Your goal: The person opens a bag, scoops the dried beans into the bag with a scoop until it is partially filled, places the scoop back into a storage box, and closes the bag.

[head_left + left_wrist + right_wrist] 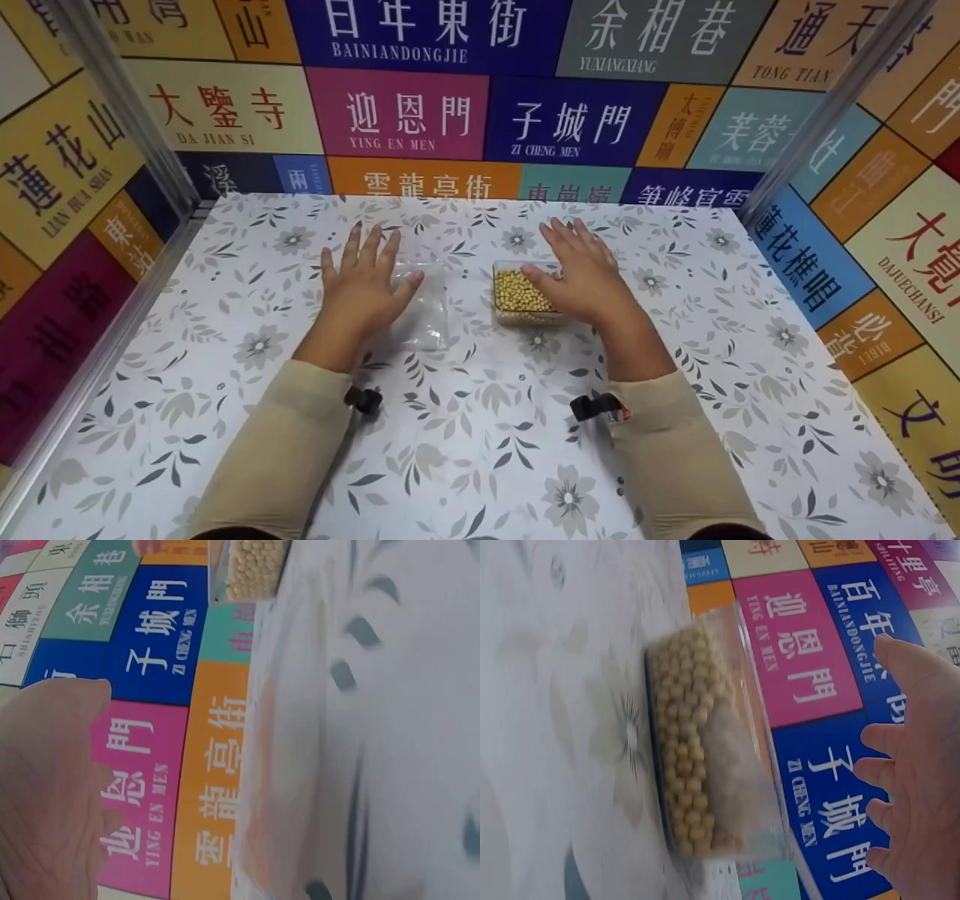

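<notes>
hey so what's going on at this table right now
A person's left hand hovers near a clear plastic bag, and the right hand near a clear container of what look like soybeans. Neither hand holds anything. Bag and container both rest on the floral-patterned tabletop.

The box point(525, 318) looks like clear, glossy, rigid plastic, and the beans point(514, 291) inside it look smooth and matt. Left of the box, my bag point(427, 321) is thin, shiny, creased plastic film. Beneath the box the tabletop point(465, 427) looks smooth; on my side of it, my sleeves point(277, 442) are matt cloth.
</notes>
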Demonstrator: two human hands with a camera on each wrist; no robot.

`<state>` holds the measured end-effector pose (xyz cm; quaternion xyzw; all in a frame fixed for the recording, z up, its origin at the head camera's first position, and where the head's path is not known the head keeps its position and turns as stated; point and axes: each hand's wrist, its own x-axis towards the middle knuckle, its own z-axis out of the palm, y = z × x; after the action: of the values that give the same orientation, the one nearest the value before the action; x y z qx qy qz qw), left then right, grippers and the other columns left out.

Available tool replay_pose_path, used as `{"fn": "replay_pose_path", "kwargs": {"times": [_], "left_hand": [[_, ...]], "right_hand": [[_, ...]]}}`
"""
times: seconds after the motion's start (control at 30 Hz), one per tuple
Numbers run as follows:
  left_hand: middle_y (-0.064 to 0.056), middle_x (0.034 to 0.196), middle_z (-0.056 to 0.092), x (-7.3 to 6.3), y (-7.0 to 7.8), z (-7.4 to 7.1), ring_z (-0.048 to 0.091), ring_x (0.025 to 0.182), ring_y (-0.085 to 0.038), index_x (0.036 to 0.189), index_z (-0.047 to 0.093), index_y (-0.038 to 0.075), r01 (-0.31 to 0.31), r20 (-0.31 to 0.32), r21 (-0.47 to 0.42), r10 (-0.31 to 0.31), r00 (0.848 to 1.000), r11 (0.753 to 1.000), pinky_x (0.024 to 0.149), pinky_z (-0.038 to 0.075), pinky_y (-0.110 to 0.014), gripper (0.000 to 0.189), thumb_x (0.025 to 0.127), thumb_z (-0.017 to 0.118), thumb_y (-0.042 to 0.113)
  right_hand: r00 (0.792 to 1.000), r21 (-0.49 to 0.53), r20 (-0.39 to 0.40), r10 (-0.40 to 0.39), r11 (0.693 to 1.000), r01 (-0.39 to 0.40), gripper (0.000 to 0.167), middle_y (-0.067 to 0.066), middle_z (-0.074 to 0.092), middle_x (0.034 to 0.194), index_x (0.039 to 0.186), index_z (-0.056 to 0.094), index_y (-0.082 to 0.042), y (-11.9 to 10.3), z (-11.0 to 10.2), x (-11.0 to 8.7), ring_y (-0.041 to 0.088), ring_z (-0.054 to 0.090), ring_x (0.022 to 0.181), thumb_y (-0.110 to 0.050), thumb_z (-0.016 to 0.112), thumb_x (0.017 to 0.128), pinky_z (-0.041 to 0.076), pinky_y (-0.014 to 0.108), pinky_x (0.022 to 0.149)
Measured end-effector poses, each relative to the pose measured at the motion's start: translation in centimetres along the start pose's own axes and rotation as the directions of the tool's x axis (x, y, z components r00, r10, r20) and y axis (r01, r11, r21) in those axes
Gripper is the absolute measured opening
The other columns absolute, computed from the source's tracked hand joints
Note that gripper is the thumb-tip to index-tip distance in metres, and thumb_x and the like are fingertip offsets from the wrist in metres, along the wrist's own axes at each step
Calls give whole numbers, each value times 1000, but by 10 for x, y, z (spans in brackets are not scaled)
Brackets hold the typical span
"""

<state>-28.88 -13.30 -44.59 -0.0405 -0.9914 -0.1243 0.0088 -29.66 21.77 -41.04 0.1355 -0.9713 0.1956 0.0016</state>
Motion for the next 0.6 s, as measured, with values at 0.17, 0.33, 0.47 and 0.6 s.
{"fn": "replay_pose_path", "kwargs": {"times": [0.17,0.33,0.47,0.6], "left_hand": [[-3,183,-6,-3,-18,-3,-13,169,-36,173,2,33,18,6,-19,-18,1000,1000,129,-14,-76,97,96,18,90],[-3,183,-3,-7,-32,-6,-11,170,-37,173,0,34,14,7,-43,-13,1000,999,129,-13,-77,99,94,16,92],[-6,183,-1,-10,-44,-7,-9,170,-38,173,-2,34,8,2,-49,-8,1000,999,129,-10,-78,98,95,17,91],[-8,183,-1,-12,-53,-8,-10,169,-40,173,0,32,12,11,-52,-11,1000,999,128,-9,-79,97,97,19,89]], "right_hand": [[999,21,3,-38,999,38,90,-11,9,182,171,15,-42,-32,10,7,23,-4,171,-88,36,96,-2,60,139],[997,18,15,-81,997,80,88,-13,11,181,171,15,-42,-62,21,11,21,-1,171,-87,35,97,4,55,140],[992,6,39,-117,993,116,88,-12,15,181,171,18,-39,-83,32,13,23,4,171,-84,38,99,6,54,140],[987,6,56,-149,989,148,88,-11,17,181,172,19,-37,-102,42,14,23,8,171,-82,40,99,9,53,140]]}}
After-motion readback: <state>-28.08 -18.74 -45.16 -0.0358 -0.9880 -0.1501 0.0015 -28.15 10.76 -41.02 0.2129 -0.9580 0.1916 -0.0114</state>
